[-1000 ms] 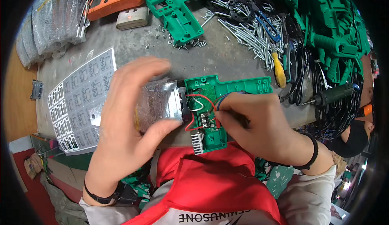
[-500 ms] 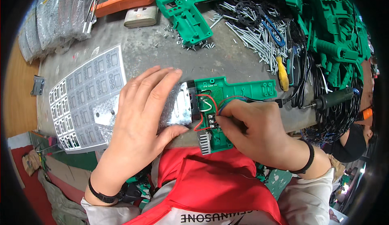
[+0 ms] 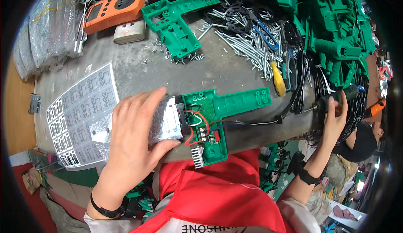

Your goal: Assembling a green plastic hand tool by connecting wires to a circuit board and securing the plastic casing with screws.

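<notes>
I look down on the broad grey worktable [image 3: 235, 74], its far right corner bearing a heap of green moulded-plastic casings [image 3: 336, 40]. At left lies a flat white-and-grey printed sheet [image 3: 91, 100]. Near the table's front edge, centrally, rests an open green plastic pistol-shaped half-shell [image 3: 241, 100], its handle extending right. My left hand [image 3: 136, 126] is spread wide across a bubble-wrapped silvery metal body [image 3: 167, 117], holding it with the fingers on the far side and the thumb on the near; the body's black end meets the shell's left edge. My right hand [image 3: 337, 114] is well apart, thumb and fingers partly spread at a dark green cylindrical power driver [image 3: 351, 92]; I cannot tell whether the grip is closed. A yellow-handled tool [image 3: 277, 80] lies between driver and shell. A silver finned heat sink [image 3: 197, 157] stands at the shell's near left corner. Thin red wires [image 3: 187, 140] loop over its interior. A small black connector [image 3: 278, 119] ends the cable running rightward.
</notes>
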Demonstrator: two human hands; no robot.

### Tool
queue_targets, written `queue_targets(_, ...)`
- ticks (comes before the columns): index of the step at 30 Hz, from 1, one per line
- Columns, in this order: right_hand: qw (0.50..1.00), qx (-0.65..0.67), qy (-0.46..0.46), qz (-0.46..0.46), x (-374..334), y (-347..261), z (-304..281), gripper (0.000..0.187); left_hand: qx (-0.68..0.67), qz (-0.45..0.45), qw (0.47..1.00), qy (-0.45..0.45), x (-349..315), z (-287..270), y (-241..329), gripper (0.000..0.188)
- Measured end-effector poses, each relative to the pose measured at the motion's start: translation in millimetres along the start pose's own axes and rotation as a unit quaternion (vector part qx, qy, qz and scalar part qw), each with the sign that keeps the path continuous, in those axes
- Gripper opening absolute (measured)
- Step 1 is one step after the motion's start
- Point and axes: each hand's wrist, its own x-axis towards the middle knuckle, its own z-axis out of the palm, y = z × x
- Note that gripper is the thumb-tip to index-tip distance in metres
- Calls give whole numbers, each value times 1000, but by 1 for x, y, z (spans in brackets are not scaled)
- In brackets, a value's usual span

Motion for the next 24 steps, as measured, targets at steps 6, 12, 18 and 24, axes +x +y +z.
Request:
queue_targets(6,979,-173,-13,110,26,7,4,78,11,9,1000,10,-4,3,-7,83)
queue_targets(12,991,-48,112,48,59,73,13,78,-2,22,999,25,-5,2,-5,80)
queue_targets(18,849,521,-7,87,55,-31,-54,51,-3,45,999,23,-5,4,-6,76)
queue_targets(24,672,650,-346,-81,-43,-218,-1,65,-7,49,998,40,-7,5,-10,74)
